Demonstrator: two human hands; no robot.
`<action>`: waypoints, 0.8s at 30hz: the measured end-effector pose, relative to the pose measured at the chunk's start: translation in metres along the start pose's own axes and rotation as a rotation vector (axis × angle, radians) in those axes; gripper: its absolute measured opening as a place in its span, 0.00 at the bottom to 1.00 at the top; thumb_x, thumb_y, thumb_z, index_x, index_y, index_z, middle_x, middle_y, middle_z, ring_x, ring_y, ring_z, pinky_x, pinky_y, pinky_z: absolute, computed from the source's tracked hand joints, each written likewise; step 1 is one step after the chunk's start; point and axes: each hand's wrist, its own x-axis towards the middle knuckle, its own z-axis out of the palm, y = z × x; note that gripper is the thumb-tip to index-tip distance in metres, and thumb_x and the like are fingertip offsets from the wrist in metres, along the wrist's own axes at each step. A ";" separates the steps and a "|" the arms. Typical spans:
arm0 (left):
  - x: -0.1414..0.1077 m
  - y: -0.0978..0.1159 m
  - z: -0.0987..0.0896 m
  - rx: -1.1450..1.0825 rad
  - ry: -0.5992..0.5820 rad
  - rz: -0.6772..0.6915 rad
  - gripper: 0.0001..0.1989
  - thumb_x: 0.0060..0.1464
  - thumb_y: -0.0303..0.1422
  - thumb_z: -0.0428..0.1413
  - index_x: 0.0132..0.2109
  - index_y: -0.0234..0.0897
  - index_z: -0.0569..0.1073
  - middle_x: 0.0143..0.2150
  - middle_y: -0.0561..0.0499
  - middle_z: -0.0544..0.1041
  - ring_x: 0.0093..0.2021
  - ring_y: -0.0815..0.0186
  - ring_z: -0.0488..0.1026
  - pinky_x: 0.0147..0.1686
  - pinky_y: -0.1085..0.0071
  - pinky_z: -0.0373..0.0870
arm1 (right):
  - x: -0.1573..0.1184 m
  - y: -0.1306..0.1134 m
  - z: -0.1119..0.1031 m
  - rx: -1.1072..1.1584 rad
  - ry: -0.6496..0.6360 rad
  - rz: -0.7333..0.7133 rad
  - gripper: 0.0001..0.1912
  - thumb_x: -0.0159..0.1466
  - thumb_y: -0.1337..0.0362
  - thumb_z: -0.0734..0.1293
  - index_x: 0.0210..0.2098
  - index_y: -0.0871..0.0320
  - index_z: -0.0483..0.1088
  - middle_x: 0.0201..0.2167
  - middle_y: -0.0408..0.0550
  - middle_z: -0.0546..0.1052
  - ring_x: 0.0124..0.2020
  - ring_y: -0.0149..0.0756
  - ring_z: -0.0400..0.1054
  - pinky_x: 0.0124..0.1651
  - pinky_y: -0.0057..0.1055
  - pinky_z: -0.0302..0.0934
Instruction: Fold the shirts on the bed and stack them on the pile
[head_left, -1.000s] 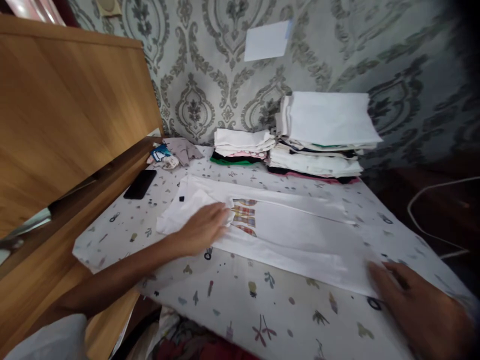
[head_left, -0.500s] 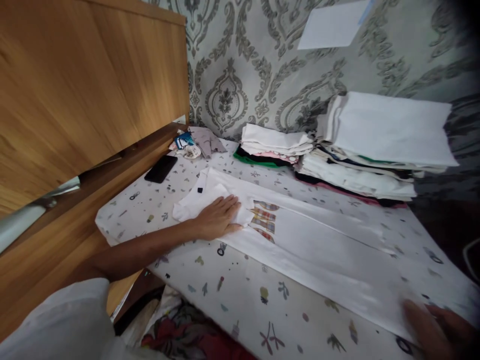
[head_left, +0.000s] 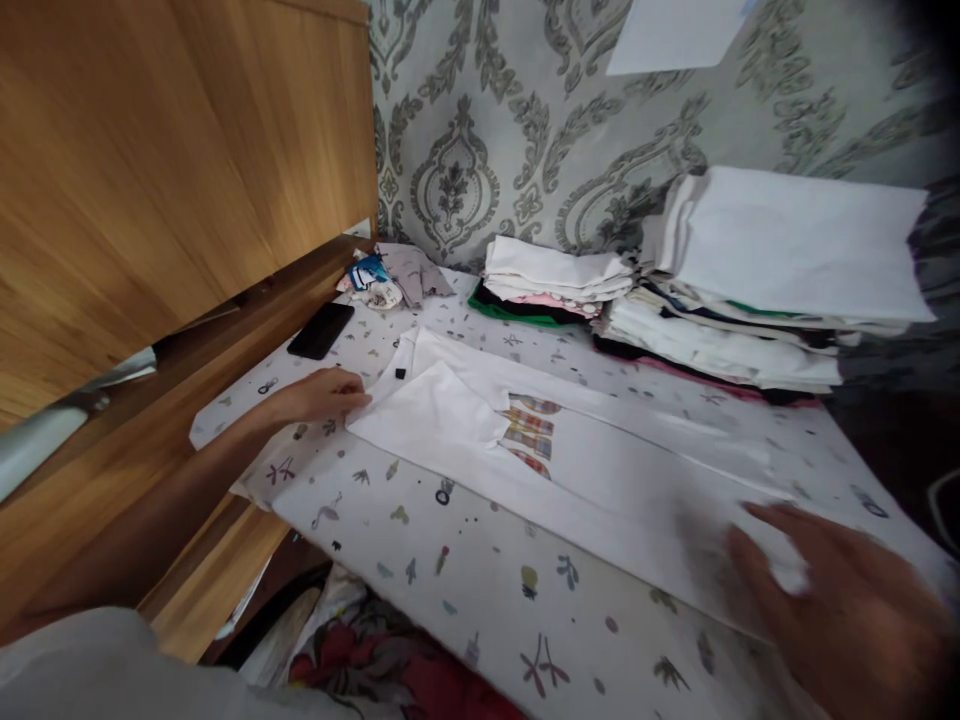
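Observation:
A white T-shirt (head_left: 630, 490) with a plaid print lies lengthwise on the patterned cloth, its sides folded inward. One sleeve is folded over near the collar, where a small dark label shows. My left hand (head_left: 322, 395) is at the collar end, fingers pressed together and fingertips on the shirt's edge. At the hem end, my right hand (head_left: 840, 590) is blurred; white fabric shows between its thumb and fingers, which close on the shirt.
Folded clothes stand in a low stack (head_left: 555, 275) and a taller stack (head_left: 765, 290) along the wallpapered wall. A black phone (head_left: 321, 331) and a small heap of cloths (head_left: 397, 277) lie at the far left. A wooden panel (head_left: 187, 150) rises on the left.
My left hand has left the folded sleeve and moved left to the collar edge. My right hand has come inward and up over the hem end.

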 end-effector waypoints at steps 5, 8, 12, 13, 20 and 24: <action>-0.008 0.004 0.027 -0.086 0.128 -0.027 0.17 0.48 0.48 0.57 0.37 0.39 0.74 0.27 0.53 0.73 0.29 0.64 0.68 0.27 0.71 0.58 | 0.058 -0.140 0.009 0.405 -0.306 -0.531 0.23 0.71 0.53 0.54 0.54 0.54 0.73 0.58 0.54 0.75 0.60 0.47 0.67 0.62 0.49 0.63; -0.010 0.002 0.039 -0.169 0.134 -0.011 0.15 0.49 0.46 0.56 0.40 0.41 0.70 0.24 0.57 0.70 0.26 0.65 0.66 0.27 0.71 0.56 | 0.075 -0.194 0.035 0.387 -0.315 -0.670 0.25 0.72 0.56 0.52 0.61 0.59 0.69 0.64 0.57 0.68 0.67 0.47 0.60 0.66 0.51 0.57; -0.015 -0.001 0.044 -0.070 0.178 0.000 0.10 0.54 0.43 0.53 0.39 0.43 0.68 0.23 0.58 0.70 0.27 0.63 0.67 0.29 0.68 0.57 | 0.079 -0.219 0.063 0.328 -0.333 -0.716 0.28 0.73 0.53 0.52 0.67 0.60 0.61 0.69 0.58 0.60 0.71 0.48 0.51 0.70 0.55 0.49; -0.017 -0.001 0.044 -0.039 0.192 -0.003 0.09 0.55 0.42 0.53 0.38 0.43 0.68 0.24 0.58 0.71 0.28 0.62 0.67 0.29 0.68 0.57 | 0.078 -0.220 0.067 0.317 -0.329 -0.714 0.29 0.73 0.53 0.52 0.68 0.59 0.59 0.70 0.58 0.59 0.72 0.48 0.50 0.71 0.55 0.47; -0.025 0.007 0.047 0.099 0.228 -0.048 0.08 0.55 0.43 0.52 0.38 0.46 0.69 0.26 0.55 0.74 0.30 0.57 0.71 0.30 0.64 0.60 | 0.074 -0.217 0.067 0.299 -0.332 -0.705 0.29 0.74 0.53 0.52 0.69 0.61 0.57 0.71 0.58 0.56 0.72 0.46 0.47 0.72 0.53 0.45; -0.022 0.022 0.046 0.395 0.273 -0.049 0.13 0.59 0.43 0.48 0.44 0.42 0.71 0.35 0.48 0.79 0.35 0.51 0.75 0.32 0.62 0.63 | 0.073 -0.219 0.064 0.310 -0.326 -0.712 0.28 0.74 0.54 0.53 0.69 0.60 0.58 0.70 0.58 0.57 0.72 0.47 0.47 0.71 0.54 0.46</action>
